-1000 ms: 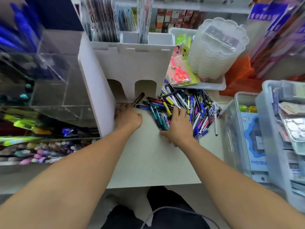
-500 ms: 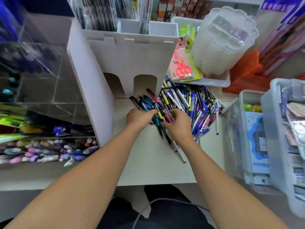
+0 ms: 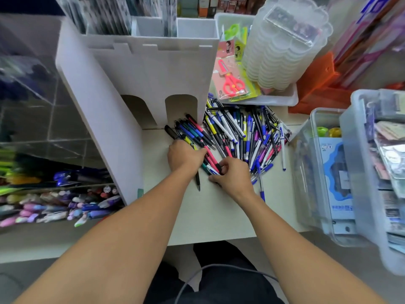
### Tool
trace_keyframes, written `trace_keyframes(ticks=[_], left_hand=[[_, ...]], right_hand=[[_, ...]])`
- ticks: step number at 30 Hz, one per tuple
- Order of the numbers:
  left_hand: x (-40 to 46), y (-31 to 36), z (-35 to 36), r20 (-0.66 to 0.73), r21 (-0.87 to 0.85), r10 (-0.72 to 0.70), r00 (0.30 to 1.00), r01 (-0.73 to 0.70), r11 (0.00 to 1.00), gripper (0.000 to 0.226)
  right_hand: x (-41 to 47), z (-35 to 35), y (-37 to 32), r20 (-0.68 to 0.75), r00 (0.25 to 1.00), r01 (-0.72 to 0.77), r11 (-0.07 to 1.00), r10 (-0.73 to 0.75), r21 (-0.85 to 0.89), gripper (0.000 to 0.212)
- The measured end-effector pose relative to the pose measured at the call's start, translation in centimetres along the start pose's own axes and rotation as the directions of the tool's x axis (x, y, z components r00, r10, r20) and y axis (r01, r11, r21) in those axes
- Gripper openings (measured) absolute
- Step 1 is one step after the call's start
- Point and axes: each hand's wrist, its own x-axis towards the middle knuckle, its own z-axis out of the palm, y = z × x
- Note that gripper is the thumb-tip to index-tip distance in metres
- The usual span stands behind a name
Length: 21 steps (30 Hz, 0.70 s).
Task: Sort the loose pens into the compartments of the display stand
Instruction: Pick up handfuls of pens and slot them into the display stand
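This was a stationery shop: a heap of loose pens (image 3: 241, 137) lay on the desk (image 3: 219, 216) beside a white display stand (image 3: 149, 69), with clear bins of pens (image 3: 57, 207), carded scissors (image 3: 232, 82) and stacked plastic containers (image 3: 285, 44) crowded around.

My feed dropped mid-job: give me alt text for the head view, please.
Both hands work a pile of loose pens on a pale table: the left hand rests on it, the right hand pinches a pen. A white display stand rises behind.
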Motion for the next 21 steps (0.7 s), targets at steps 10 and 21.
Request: trace_keyframes(ticks=[10, 21], left_hand=[[1.1, -2.5, -0.8, 0.032, -0.226, -0.065, 0.997, 0.07, 0.972, 0.032], [-2.0, -5.0, 0.5, 0.154, -0.721, -0.142, 0.978, 0.21, 0.66, 0.022]], right_hand=[[-0.7, 0.3, 1.1, 0.049, 0.998, 0.044, 0.98, -0.035, -0.194, 0.039], [-0.7, 1.2, -0.4, 0.09, 0.993, 0.077, 0.997, -0.079, 0.032, 0.05]])
